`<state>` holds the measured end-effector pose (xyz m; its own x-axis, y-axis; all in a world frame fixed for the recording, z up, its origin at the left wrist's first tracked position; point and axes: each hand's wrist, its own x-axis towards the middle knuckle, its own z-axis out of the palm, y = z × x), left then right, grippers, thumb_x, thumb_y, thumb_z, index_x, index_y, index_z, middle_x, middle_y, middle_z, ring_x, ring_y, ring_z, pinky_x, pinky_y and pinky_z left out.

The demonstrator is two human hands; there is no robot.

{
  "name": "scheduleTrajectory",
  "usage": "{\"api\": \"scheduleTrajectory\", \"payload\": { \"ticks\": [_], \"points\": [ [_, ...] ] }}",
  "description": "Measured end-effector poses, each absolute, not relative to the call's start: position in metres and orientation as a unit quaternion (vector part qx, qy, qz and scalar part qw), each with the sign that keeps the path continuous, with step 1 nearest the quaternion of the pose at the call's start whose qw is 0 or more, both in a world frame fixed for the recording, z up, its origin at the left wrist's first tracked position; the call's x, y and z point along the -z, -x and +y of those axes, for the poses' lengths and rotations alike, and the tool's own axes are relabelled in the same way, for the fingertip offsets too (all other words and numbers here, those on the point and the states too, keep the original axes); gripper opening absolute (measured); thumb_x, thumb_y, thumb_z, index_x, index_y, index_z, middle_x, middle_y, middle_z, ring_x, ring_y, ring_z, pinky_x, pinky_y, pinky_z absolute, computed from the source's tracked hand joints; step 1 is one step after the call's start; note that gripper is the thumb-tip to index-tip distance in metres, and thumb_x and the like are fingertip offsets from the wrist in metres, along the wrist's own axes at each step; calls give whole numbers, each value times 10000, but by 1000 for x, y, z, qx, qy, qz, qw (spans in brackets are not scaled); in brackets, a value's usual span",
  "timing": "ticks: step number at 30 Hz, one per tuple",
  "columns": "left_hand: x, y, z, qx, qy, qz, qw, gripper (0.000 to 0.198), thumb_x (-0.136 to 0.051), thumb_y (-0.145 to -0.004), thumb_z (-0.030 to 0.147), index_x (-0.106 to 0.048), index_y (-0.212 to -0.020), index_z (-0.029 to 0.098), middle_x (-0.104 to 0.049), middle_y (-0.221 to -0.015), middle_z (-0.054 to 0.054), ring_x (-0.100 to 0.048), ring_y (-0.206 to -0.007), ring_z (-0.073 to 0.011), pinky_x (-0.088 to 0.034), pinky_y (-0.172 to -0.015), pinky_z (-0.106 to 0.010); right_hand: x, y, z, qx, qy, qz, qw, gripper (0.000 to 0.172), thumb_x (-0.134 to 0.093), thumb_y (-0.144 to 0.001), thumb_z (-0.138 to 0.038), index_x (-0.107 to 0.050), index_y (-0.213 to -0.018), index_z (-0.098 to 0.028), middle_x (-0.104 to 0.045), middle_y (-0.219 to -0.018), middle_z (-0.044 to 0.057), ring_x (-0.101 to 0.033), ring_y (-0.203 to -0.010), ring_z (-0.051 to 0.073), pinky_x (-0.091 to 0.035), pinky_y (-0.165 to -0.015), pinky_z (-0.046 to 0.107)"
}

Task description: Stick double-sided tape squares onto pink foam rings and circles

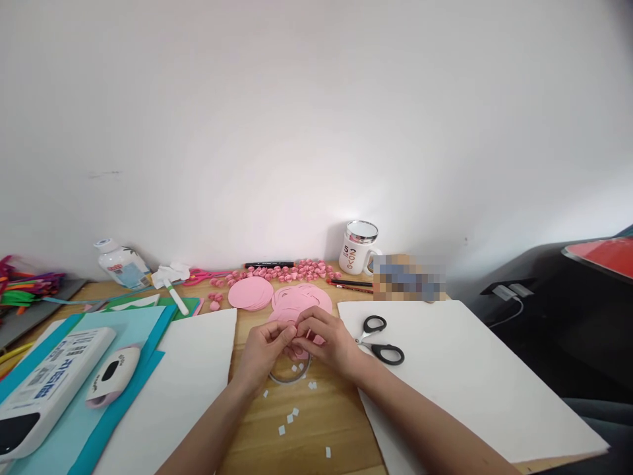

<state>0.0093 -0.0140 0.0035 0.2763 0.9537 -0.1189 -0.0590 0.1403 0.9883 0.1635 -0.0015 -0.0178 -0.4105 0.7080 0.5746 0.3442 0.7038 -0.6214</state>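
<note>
My left hand [270, 348] and my right hand [324, 335] meet over the middle of the wooden table, fingertips pinched together on a small pink piece [297, 328] mostly hidden by the fingers. Beneath and behind them lie overlapping pink paper circles [297, 299], with another stack of circles [250, 292] to the left. A ring of tape [289, 380] lies just below my hands, and small white squares [290, 418] are scattered nearer to me. Many small rolled pink pieces [311, 269] are heaped along the wall.
Black-handled scissors [388, 354] rest on a white board [475, 382] at the right. A mug [359, 249] and pencils [351, 284] stand or lie behind. At the left are another white board [192, 369], teal sheets [148, 369], a white device [54, 389] and a bottle [121, 265].
</note>
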Motion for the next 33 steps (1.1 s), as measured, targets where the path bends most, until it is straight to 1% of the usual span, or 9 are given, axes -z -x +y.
{"api": "scheduleTrajectory", "payload": {
  "ticks": [5, 9, 12, 15, 18, 24, 28, 30, 33],
  "points": [
    [-5, -9, -14, -401, -586, 478, 517, 297, -501, -764, 389, -620, -674, 132, -615, -570, -21, -569, -552, -155, -457, -527, -251, 19, -162, -1, -197, 352, -807, 431, 74, -509, -800, -219, -561, -757, -186, -581, -839, 46, -557, -721, 116, -448, -576, 207],
    [-3, -8, -15, -415, -618, 535, 401, 296, -504, -756, 383, -632, -875, 144, -626, -634, -20, -546, -542, -143, -440, -507, -236, 10, -179, 15, -173, 418, -788, 417, 110, -507, -801, -228, -577, -726, -188, -600, -788, 39, -556, -689, 125, -430, -584, 222],
    [0, -5, -15, -424, -621, 552, 361, 332, -483, -766, 374, -612, -968, 145, -642, -679, -31, -544, -535, -142, -444, -504, -239, 0, -199, 43, -114, 514, -775, 349, 110, -512, -797, -236, -584, -738, -177, -595, -765, 36, -548, -640, 125, -410, -587, 228],
    [3, -2, -14, -432, -628, 560, 325, 333, -464, -776, 368, -607, -987, 153, -644, -685, -28, -552, -556, -146, -439, -501, -234, -4, -211, 72, -34, 605, -765, 218, 125, -493, -808, -252, -593, -779, -182, -606, -810, 34, -560, -700, 140, -381, -599, 224],
    [3, 0, -14, -446, -626, 568, 295, 319, -452, -778, 358, -619, -957, 153, -638, -663, -19, -566, -569, -146, -439, -508, -230, 0, -209, 91, -18, 615, -768, 180, 107, -513, -791, -238, -606, -778, -187, -610, -854, 37, -568, -740, 156, -353, -577, 221],
    [5, 1, -13, -435, -639, 571, 277, 283, -421, -801, 314, -611, -951, 167, -632, -663, -15, -574, -582, -146, -461, -557, -253, 10, -200, 96, -6, 618, -772, 148, 109, -521, -775, -238, -619, -780, -190, -592, -936, 58, -567, -777, 165, -325, -552, 221],
    [9, 2, -11, -406, -683, 562, 229, 244, -491, -750, 225, -610, -958, 180, -636, -777, -43, -586, -740, -182, -471, -678, -318, 6, -204, 94, -1, 617, -774, 142, 122, -547, -761, -281, -615, -812, -193, -600, -895, 49, -560, -774, 166, -328, -565, 217],
    [13, 3, -10, -394, -699, 558, 211, 304, -522, -687, 125, -603, -975, 181, -623, -823, -48, -567, -819, -195, -459, -734, -343, 2, -207, 91, 2, 617, -773, 145, 140, -550, -761, -294, -610, -846, -200, -603, -899, 45, -559, -765, 163, -330, -564, 215],
    [21, 6, -8, -369, -702, 567, 222, 438, -483, -646, 24, -566, -1044, 187, -604, -850, -42, -550, -830, -182, -449, -756, -343, -4, -209, 80, -8, 616, -768, 175, 121, -540, -766, -260, -613, -843, -201, -614, -882, 45, -563, -747, 162, -338, -561, 216]
  ]
}}
